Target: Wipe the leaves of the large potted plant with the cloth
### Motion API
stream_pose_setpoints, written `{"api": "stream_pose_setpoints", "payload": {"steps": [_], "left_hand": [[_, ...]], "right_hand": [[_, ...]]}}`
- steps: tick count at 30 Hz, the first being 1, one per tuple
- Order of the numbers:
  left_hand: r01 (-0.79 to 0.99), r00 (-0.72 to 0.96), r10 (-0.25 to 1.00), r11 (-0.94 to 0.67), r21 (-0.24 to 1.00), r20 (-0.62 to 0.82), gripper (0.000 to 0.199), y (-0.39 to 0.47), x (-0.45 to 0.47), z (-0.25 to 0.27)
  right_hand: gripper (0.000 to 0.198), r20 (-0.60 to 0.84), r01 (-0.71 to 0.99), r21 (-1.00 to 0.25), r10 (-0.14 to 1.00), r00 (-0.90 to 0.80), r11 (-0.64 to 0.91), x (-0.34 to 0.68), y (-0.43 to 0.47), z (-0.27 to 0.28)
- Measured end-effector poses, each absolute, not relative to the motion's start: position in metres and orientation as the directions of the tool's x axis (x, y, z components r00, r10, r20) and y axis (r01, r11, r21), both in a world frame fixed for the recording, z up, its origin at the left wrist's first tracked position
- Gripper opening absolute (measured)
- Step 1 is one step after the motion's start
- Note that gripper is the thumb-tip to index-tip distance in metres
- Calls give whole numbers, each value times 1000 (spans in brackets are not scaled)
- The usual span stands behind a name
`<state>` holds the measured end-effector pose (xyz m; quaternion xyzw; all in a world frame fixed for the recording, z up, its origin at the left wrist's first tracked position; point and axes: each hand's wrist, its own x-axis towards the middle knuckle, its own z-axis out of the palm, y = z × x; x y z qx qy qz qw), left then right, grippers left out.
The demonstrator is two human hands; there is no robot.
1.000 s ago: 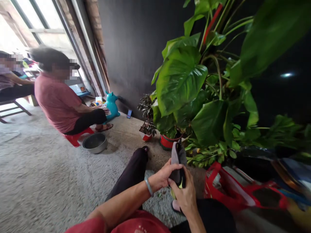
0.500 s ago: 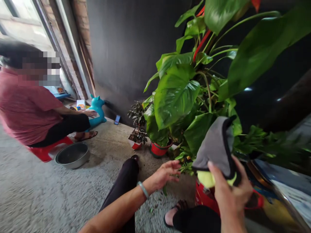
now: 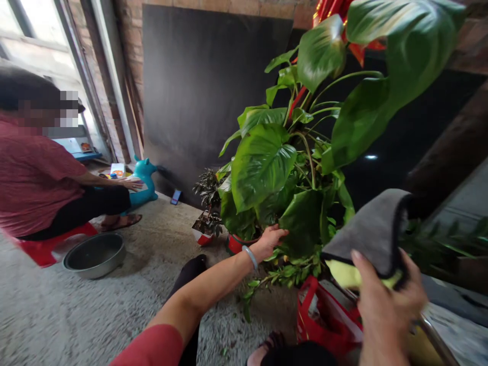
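Note:
My left hand (image 3: 271, 241), with a bracelet on the wrist, is at the left edge of a low, broad green leaf (image 3: 305, 218). Its fingers are closed at that edge, partly hidden. In my right hand (image 3: 389, 300) is a folded cleaning cloth (image 3: 368, 234), grey with black trim and a yellow underside. The cloth is held up to the right of the leaf, apart from it. Above my left hand, another large glossy leaf (image 3: 263, 165) of the same tall potted plant hangs. The plant's red pot (image 3: 235, 245) shows partly behind my forearm.
A red bag (image 3: 328, 320) stands on the floor below my right hand. A small potted plant (image 3: 208, 223) and a phone (image 3: 176, 197) are by the wall. At left, a seated person (image 3: 41, 178) touches a blue animal figure (image 3: 143, 178), near a grey basin (image 3: 95, 256).
My left hand has reached forward from open air to the low leaf, its fingers closing at the edge. The cloth stays in my right hand. The view has shifted, showing more of the red bag.

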<state>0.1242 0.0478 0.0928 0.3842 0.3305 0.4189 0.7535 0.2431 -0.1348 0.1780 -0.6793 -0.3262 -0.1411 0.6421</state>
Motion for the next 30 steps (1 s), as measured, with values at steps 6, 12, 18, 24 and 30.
{"api": "stream_pose_setpoints", "payload": {"steps": [6,12,18,24,30], "left_hand": [[-356,372,925,217,909,-75,29,33,108,91],[-302,292,939,-91,949,183,41,25,67,98],[-356,60,998,24,934,-3,37,47,55,97],[-408,11,999,-26,913,33,29,75,53,96],[-494,114,992,111,862,-63,28,73,62,104]], "right_hand": [[79,155,400,-899,722,674,-181,218,-125,98],[77,173,333,-924,570,803,-190,222,-193,109],[76,402,456,-888,573,714,55,184,-128,159],[68,108,360,-920,779,617,-157,180,-156,122],[74,428,461,-886,456,781,42,187,-148,187]]}}
